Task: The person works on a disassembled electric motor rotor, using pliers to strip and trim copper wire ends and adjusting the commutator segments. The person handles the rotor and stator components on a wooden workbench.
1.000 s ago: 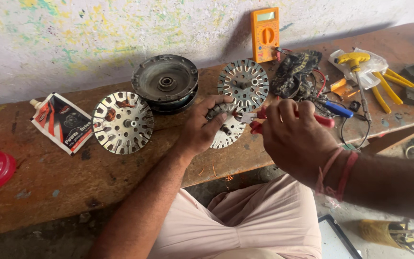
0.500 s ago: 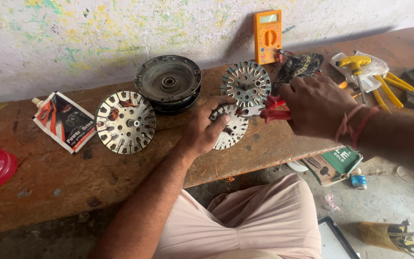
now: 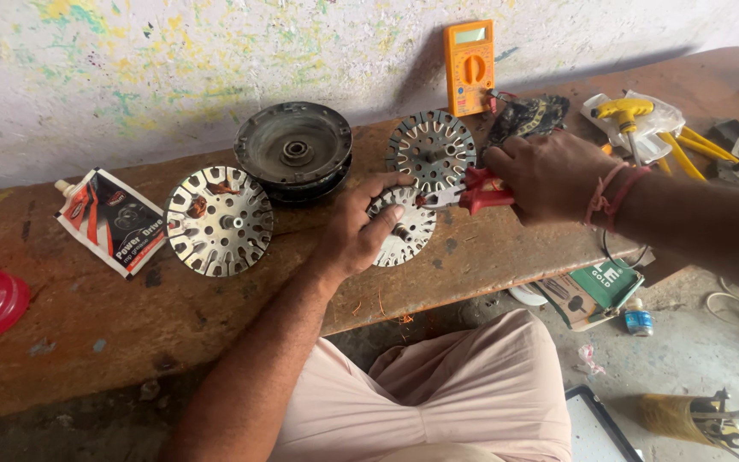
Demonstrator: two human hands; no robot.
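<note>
While the left hand [image 3: 361, 227] lies spread over the near rim of a slotted steel stator core [image 3: 404, 227], fingers curled onto its left edge and pinning it flat to the wooden desk [image 3: 96, 334], the right hand [image 3: 545, 175] is closed around the red handles of a pair of pliers [image 3: 472, 195] whose metal nose points left at the top of that core. The core sits near the front edge of the desk, just below a second bare stator core [image 3: 432, 152] and well to the right of a third one [image 3: 218, 220] that carries a little copper wire in its slots. It looks like a stack of thin steel laminations, so it should be rigid, fairly heavy for its bulk and not fragile, though the slot teeth are probably sharp-edged and the plated face slick; the outer rim, or the central hub, seems the safest place to take hold, with fingers kept out of the slots. Behind stands a dark round motor housing [image 3: 294, 152], an orange multimeter [image 3: 470, 67] leans on the wall, and yellow-handled tools [image 3: 643, 120] lie to the right.
</note>
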